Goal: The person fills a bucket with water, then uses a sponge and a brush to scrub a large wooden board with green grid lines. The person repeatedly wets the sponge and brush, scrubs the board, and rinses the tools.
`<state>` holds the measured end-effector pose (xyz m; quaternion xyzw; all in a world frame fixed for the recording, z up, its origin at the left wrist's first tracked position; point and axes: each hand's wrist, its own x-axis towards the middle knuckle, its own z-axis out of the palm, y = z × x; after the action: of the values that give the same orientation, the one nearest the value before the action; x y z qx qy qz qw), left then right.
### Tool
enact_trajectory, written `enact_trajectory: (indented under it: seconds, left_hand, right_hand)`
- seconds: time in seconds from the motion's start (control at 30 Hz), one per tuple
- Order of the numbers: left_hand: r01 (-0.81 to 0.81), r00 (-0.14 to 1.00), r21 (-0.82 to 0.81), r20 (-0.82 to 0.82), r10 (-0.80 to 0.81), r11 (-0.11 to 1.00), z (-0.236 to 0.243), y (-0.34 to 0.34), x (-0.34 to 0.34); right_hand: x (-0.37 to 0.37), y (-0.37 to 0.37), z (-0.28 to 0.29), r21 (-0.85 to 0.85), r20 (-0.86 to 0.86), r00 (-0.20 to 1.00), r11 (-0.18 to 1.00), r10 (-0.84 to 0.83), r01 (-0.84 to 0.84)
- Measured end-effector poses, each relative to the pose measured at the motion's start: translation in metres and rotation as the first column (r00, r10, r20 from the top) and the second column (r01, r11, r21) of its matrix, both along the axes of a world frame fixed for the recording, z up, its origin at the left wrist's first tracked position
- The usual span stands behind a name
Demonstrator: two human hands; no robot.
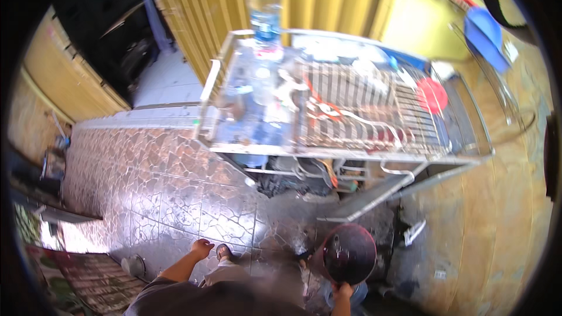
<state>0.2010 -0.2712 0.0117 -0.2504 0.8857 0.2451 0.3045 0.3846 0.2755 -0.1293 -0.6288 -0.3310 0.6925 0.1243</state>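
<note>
My right hand (343,290) grips the near rim of a dark bucket (350,254) with a reddish edge. The bucket's mouth faces up toward me, and its inside is dark with small bright glints. My left hand (202,248) hangs to the left of my sandalled foot (223,251), its fingers curled in and nothing visible in them. Ahead stands a metal rack table (351,153). It bears a wire grill (363,90), a white cable with orange parts (328,108) and a red round lid (432,96).
A large water bottle (266,9) stands at the table's back left, before a yellow corrugated wall (328,0). A doorway (158,82) opens at left. Stone-patterned tiles (146,181) cover the floor. A blue plastic item (485,35) hangs at upper right; a grey pot (133,265) sits lower left.
</note>
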Motion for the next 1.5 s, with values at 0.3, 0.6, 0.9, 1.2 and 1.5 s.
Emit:
enact_trajectory:
  seconds: [0.3, 0.6, 0.9, 1.2, 1.5]
  left_hand:
    - [-0.722, 0.659, 0.029, -0.274, 0.7, 0.691, 0.014, -0.32, 0.127]
    - [-0.866, 0.262, 0.421, -0.079, 0.962, 0.27, 0.009, -0.494, 0.068]
    - [-0.446, 0.612, 0.692, -0.227, 0.758, 0.567, 0.164, -0.577, -0.199]
    - [-0.584, 0.537, 0.682, -0.083, 0.84, 0.441, 0.195, -0.739, -0.288]
    - [-0.741, 0.251, 0.66, 0.102, 0.963, 0.124, 0.16, -0.934, -0.255]
  right_hand:
    - [-0.171, -0.196, 0.048, -0.058, 0.08, 0.901, 0.904, 0.427, -0.424]
    - [-0.228, -0.311, 0.129, 0.024, 0.092, 0.755, 0.756, 0.65, -0.654]
    - [-0.305, -0.453, 0.149, -0.072, 0.103, 0.691, 0.698, 0.716, -0.713]
    - [-0.496, -0.636, 0.117, -0.173, 0.054, 0.681, 0.679, 0.73, -0.713]
    - [-0.713, -0.87, 0.288, 0.047, -0.011, 0.538, 0.538, 0.843, -0.841]
